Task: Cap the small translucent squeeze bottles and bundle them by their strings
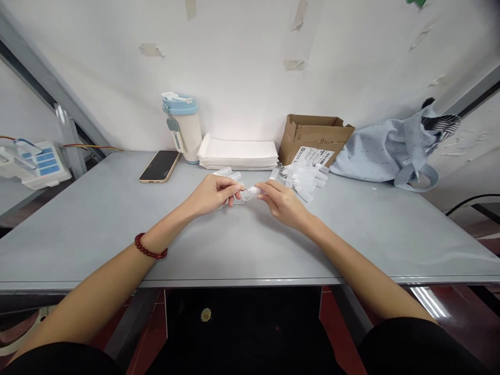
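Both my hands meet over the middle of the grey table (97,219). My left hand (213,194), with a red bead bracelet on its wrist, pinches a small clear plastic tube (239,197). My right hand (282,202) pinches a small white cap piece (254,190) at the tube's end. The two parts touch between my fingertips. A pile of similar clear tubes and white caps (304,177) lies just beyond my right hand. Two more clear tubes (226,172) lie behind my left hand.
At the back along the wall stand a phone (159,166), a white and blue tumbler (183,126), a stack of white sheets (238,154), an open cardboard box (314,136) and a light blue cloth bag (394,151). A white device (33,164) sits far left.
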Motion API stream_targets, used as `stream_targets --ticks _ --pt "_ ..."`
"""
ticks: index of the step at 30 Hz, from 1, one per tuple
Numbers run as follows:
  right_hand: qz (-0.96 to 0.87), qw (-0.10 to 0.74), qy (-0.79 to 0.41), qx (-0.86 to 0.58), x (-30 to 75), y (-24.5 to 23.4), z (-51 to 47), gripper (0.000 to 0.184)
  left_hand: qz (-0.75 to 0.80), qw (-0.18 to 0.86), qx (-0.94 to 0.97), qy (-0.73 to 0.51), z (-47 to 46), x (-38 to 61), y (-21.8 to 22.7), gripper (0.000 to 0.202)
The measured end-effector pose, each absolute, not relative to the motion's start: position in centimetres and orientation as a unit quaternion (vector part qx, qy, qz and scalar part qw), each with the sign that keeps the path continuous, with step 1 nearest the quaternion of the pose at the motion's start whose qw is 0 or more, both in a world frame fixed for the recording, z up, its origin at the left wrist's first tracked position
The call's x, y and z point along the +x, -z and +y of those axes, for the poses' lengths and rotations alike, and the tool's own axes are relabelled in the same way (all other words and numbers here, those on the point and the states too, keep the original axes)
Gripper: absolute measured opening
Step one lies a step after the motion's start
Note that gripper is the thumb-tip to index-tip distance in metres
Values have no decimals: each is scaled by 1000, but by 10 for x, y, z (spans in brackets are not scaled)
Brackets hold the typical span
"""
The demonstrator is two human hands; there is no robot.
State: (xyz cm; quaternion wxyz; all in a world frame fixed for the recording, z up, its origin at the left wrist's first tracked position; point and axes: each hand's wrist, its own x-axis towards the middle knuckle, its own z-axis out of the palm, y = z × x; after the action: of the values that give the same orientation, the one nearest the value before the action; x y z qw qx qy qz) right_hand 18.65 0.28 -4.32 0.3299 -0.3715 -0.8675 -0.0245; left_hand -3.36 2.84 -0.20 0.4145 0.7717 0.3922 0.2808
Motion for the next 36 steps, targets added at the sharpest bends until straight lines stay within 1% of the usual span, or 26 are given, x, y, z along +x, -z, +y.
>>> stream_targets --ticks 9,15,18,25,30,36 --pt "-872 336 32 -354 184 45 2 20 394 423 762 -292 27 -30 6 26" --pt "-872 345 82 -338 182 50 1 18 399 427 753 -303 25 -26 11 23" --pt "-869 347 88 -342 181 51 0 16 400 428 750 -307 25 -24 15 23" --pt "-869 348 78 -343 180 52 -1 15 397 435 747 -309 25 -22 19 23" --pt "-866 349 51 -354 179 51 -1 18 389 432 751 -313 26 -22 14 23" --pt "-858 365 41 -360 180 46 4 21 365 462 735 -338 32 -25 7 31"
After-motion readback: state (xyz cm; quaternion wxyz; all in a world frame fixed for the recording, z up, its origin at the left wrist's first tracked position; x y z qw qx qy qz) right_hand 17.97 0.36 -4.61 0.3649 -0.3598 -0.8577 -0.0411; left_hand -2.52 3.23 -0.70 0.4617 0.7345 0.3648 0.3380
